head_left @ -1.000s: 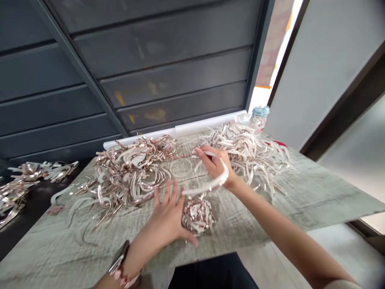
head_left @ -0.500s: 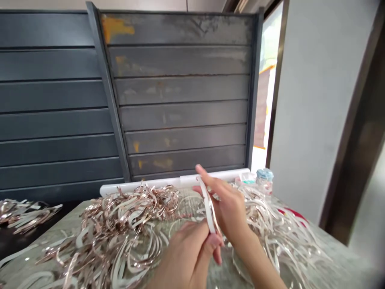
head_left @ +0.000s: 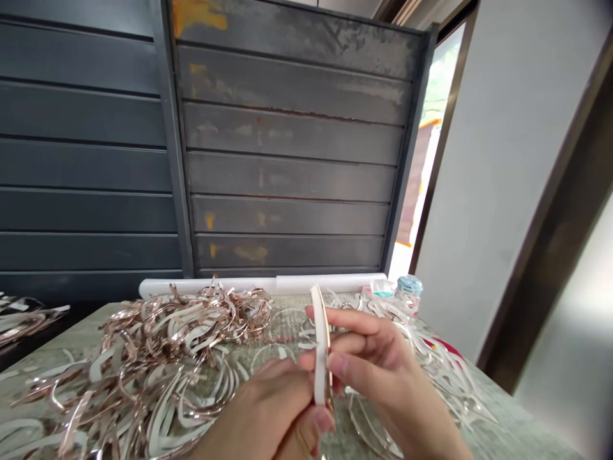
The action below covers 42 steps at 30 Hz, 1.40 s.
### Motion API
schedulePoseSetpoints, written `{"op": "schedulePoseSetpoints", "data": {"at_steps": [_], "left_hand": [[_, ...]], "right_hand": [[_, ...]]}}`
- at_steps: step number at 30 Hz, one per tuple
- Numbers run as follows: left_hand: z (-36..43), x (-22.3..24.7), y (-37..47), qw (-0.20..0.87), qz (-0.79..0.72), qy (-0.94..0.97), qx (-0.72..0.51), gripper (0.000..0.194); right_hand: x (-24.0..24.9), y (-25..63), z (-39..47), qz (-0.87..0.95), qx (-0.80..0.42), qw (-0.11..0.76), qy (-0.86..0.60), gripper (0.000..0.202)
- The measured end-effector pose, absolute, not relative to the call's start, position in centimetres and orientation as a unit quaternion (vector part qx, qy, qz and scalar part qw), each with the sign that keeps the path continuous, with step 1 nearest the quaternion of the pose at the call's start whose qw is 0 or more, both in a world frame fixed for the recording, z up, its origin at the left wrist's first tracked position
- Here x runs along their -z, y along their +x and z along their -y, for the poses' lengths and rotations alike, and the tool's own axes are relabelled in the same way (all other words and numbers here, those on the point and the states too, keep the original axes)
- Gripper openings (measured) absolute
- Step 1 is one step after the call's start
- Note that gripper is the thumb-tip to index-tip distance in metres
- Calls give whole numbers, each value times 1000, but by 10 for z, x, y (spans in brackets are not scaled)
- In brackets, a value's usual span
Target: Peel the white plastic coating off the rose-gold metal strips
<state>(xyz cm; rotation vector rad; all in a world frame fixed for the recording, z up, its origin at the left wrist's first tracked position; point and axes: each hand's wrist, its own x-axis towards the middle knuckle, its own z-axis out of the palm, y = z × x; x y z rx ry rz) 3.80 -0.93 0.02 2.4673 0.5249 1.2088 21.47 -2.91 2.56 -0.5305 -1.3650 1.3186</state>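
A thin curved strip (head_left: pixel 320 348), white on its face with a shiny gold-toned edge, stands almost upright in front of me. My left hand (head_left: pixel 272 406) is closed round its lower end, thumb against the near side. Higher up, my right hand (head_left: pixel 383 364) holds the strip from the right; its thumb presses near the edge and its fingers pass behind, their tips showing on the left. A tangled heap of white and rose-gold strips (head_left: pixel 158 351) lies left of my hands. Paler strips (head_left: pixel 445 377) lie to the right, partly behind my right hand.
A white roll (head_left: pixel 211 287) spans the back of the grey table (head_left: pixel 507 428), below a dark slatted panel (head_left: pixel 297 172). At the back right stands a jar with a blue lid (head_left: pixel 409 291). More strips (head_left: pixel 29 319) rest on a dark surface at far left.
The strip has turned more upright. My right hand has come lower, its thumb now against the strip, and my left hand has shifted slightly left in view. The camera has tilted.
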Motion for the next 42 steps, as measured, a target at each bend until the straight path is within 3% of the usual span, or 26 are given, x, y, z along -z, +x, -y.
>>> {"op": "schedulePoseSetpoints", "data": {"at_steps": [3,11,15,22,27,31,37,42], "left_hand": [[8,4,38,159,-156,861,-457,41],[11,2,39,108,-196,886,-405,30],[10,3,37,74,-212,874,-432,4],[1,7,30,33,-205,766,-609,20],[2,5,30,24,-129,757,-640,33],[3,4,31,9,-166,756,-633,24],[10,7,30,-117,-252,676,-682,29],[17,6,32,-105,-243,709,-653,18]], "right_hand": [[-26,213,30,568,-556,561,-230,28],[-22,212,33,559,-531,593,-232,28],[-24,215,33,502,-527,649,-220,22],[-31,219,26,365,-558,714,-212,24],[-30,217,28,470,-581,637,-189,25],[-26,217,32,568,-580,553,-188,18],[-20,213,28,560,-548,588,-203,17],[-13,205,28,560,-557,574,-215,21]]}}
